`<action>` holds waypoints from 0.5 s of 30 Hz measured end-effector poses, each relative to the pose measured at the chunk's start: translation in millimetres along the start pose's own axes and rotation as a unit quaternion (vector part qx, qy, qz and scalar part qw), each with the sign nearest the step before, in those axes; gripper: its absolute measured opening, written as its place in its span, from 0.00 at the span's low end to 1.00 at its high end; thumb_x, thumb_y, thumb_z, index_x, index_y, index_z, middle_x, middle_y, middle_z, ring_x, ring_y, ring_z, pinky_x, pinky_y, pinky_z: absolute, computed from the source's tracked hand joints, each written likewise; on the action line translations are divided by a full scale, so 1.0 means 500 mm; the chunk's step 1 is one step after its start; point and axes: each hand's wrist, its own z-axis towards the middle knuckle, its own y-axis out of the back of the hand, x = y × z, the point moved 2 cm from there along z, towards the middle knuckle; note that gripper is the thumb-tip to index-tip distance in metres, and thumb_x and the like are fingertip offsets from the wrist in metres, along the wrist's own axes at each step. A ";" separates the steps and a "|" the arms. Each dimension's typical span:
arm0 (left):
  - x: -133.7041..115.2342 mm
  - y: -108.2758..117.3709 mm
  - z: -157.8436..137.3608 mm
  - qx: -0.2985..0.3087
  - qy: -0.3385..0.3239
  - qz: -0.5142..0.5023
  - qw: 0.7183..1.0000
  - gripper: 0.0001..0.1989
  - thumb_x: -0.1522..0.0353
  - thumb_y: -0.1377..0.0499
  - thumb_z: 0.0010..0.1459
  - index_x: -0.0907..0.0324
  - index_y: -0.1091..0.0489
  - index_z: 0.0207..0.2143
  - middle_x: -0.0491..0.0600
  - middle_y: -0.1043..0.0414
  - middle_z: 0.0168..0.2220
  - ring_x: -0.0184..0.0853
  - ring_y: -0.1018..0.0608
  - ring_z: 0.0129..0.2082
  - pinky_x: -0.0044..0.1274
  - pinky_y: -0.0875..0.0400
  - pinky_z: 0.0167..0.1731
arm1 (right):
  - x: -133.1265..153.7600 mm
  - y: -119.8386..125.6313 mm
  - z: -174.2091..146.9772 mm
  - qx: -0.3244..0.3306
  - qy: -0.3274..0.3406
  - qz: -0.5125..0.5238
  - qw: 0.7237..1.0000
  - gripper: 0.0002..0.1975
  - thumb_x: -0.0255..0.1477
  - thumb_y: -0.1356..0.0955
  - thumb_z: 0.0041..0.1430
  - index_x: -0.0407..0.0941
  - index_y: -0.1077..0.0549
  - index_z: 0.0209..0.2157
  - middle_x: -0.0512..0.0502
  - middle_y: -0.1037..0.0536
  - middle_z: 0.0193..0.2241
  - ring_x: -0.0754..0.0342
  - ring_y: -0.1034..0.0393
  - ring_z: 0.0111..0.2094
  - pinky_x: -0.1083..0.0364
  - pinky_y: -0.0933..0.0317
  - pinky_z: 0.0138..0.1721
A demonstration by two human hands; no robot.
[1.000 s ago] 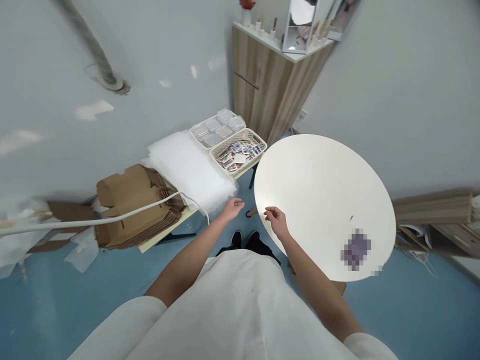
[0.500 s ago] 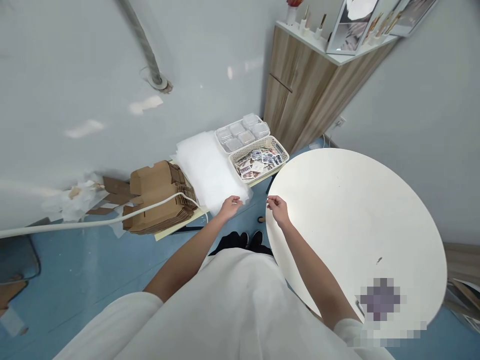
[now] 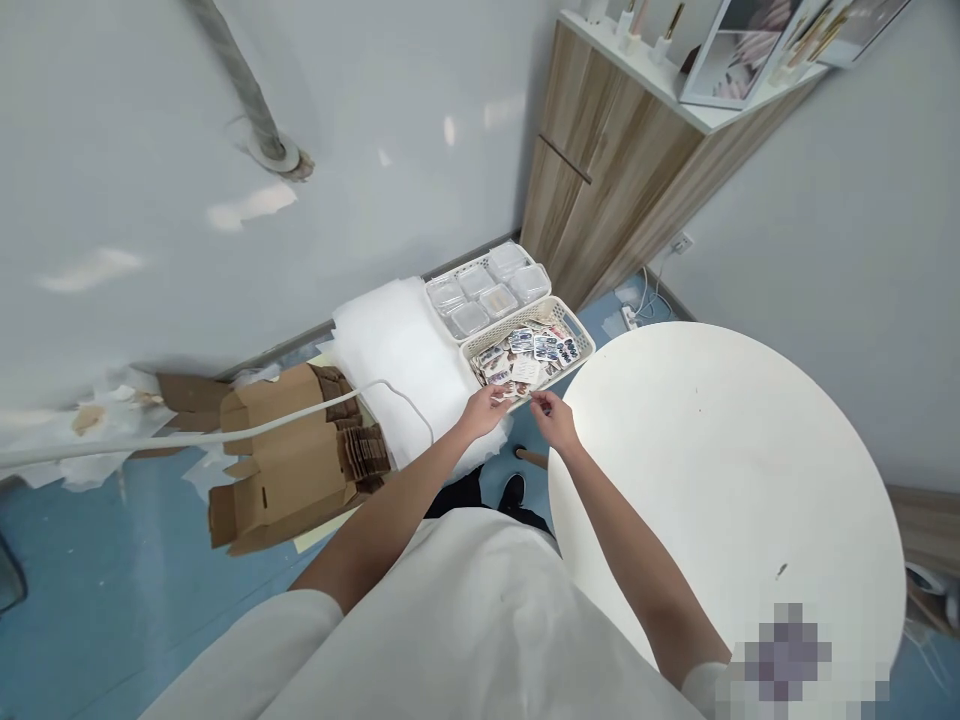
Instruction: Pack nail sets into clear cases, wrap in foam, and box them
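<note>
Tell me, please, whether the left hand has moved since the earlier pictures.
Yes: judged against the basket of printed cards, the left hand has moved forward, toward it. Earlier a gap separated them; now its fingers overlap the basket's near edge.

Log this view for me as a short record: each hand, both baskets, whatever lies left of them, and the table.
left hand: at the near edge of the card basket; too small to tell whether it grips anything
right hand: near the same edge, fingers curled; grip unclear
card basket: white, holding loose printed cards
far basket: beyond the card basket, holding clear boxes
left of baskets: white sheets, then brown cardboard
round table: white, right of the card basket
</note>
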 end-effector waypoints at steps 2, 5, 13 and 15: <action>-0.007 -0.004 0.035 0.014 0.017 -0.011 1.000 0.18 0.63 0.41 0.50 0.60 0.32 0.43 0.53 0.29 0.45 0.38 0.25 0.40 0.28 0.32 0.42 | 0.017 -0.004 0.033 0.002 0.030 -0.110 0.993 0.15 0.27 0.40 0.54 0.43 0.30 0.42 0.42 0.27 0.39 0.51 0.33 0.37 0.51 0.39 0.39; -0.008 -0.024 0.076 0.049 0.062 -0.051 0.996 0.20 0.62 0.41 0.49 0.62 0.33 0.43 0.55 0.29 0.45 0.40 0.26 0.43 0.28 0.33 0.43 | 0.032 -0.013 0.081 0.033 0.055 -0.246 0.967 0.18 0.19 0.43 0.54 0.42 0.30 0.43 0.40 0.28 0.40 0.48 0.35 0.43 0.51 0.42 0.44; 0.005 -0.060 0.111 0.086 0.088 -0.011 0.992 0.31 0.58 0.41 0.47 0.65 0.39 0.51 0.60 0.38 0.53 0.44 0.32 0.51 0.26 0.38 0.46 | 0.012 -0.035 0.154 0.066 -0.021 -0.390 0.918 0.19 0.22 0.36 0.53 0.44 0.33 0.48 0.38 0.33 0.48 0.42 0.41 0.48 0.47 0.46 0.45; 0.004 -0.059 0.109 0.092 0.098 0.006 0.991 0.32 0.58 0.41 0.47 0.65 0.41 0.52 0.61 0.41 0.54 0.46 0.35 0.54 0.27 0.40 0.48 | 0.006 -0.040 0.157 0.067 -0.027 -0.400 0.914 0.23 0.22 0.35 0.51 0.45 0.36 0.50 0.38 0.34 0.50 0.42 0.41 0.48 0.47 0.45 0.44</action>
